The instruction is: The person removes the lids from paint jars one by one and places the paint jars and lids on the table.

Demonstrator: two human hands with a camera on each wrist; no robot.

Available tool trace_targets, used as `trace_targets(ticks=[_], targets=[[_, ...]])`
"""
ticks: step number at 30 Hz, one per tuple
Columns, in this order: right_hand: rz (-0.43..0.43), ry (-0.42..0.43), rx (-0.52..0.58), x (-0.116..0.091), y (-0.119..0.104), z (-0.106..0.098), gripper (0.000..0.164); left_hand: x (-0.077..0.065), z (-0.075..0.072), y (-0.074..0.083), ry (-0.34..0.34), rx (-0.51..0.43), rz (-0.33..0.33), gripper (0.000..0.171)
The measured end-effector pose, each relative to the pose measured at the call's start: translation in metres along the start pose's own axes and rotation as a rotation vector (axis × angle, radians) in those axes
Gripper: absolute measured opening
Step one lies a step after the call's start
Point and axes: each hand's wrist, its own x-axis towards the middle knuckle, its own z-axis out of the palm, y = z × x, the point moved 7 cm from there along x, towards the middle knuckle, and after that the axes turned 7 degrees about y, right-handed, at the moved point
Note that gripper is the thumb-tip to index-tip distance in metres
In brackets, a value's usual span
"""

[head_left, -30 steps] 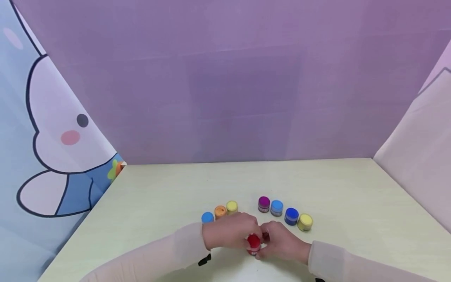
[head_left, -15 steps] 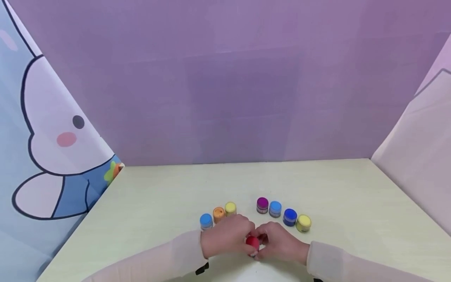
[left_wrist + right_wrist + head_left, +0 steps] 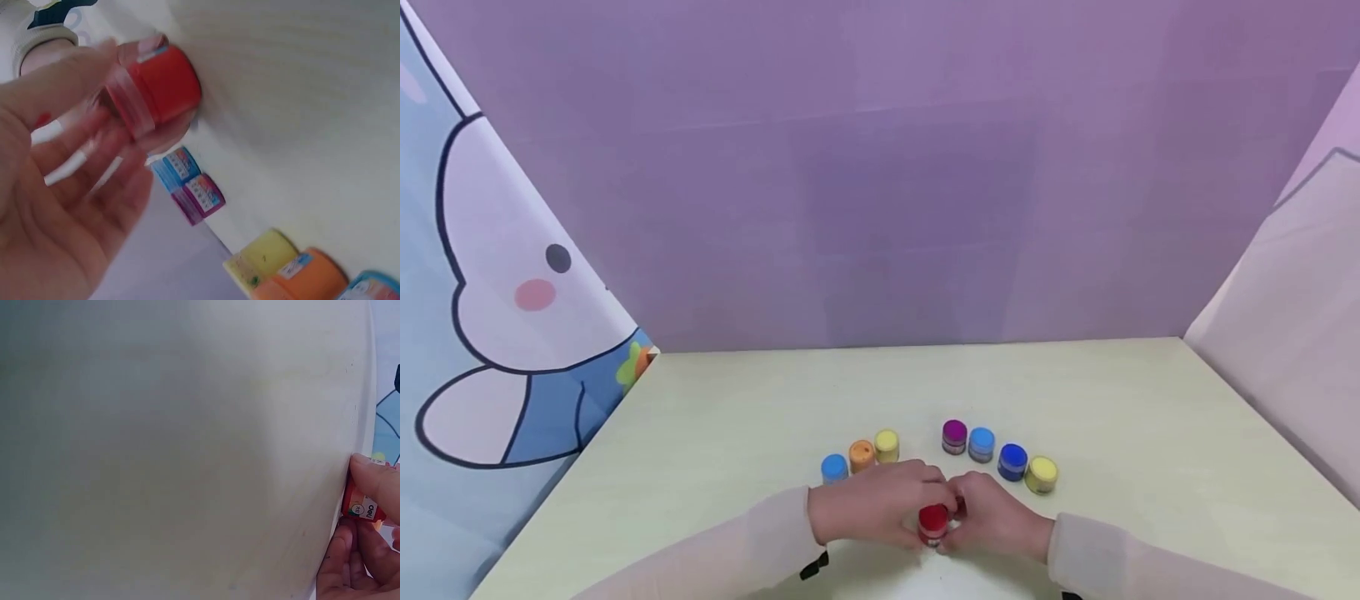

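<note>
A small red paint jar stands on the table between both hands, its red lid upward. My right hand grips the jar low on its side; in the right wrist view its thumb and fingers hold the labelled body. Around the lid, my left hand is loosely spread, thumb on the near side and fingers on the far side. In the left wrist view, the left fingers are blurred and relaxed beside the jar's lid; whether they touch it is unclear. A red smudge marks the left hand.
Left of centre stand a light blue jar, an orange jar and a yellow jar. To the right are a purple jar, a light blue jar, a dark blue jar and a yellow jar.
My left hand covered more of the red lid half a second ago; its thumb has since drawn back and the fingers have loosened. The right hand keeps its hold. The whole view has shifted slightly.
</note>
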Motion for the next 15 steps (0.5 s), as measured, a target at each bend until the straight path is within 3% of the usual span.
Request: trace_targets(ticks=[2, 5, 15], targets=[[0.022, -0.008, 0.000, 0.0007, 0.0006, 0.0012, 0.029, -0.0009, -0.0007, 0.0037, -0.019, 0.004, 0.089, 0.034], [0.016, -0.005, -0.003, 0.0021, -0.0005, 0.0012, 0.029, 0.0016, -0.0021, 0.0048, -0.026, 0.006, 0.156, 0.027], [0.009, 0.008, -0.023, 0.0011, -0.0019, 0.0003, 0.032, 0.0083, 0.0005, -0.0008, -0.051, -0.021, 0.101, 0.027]])
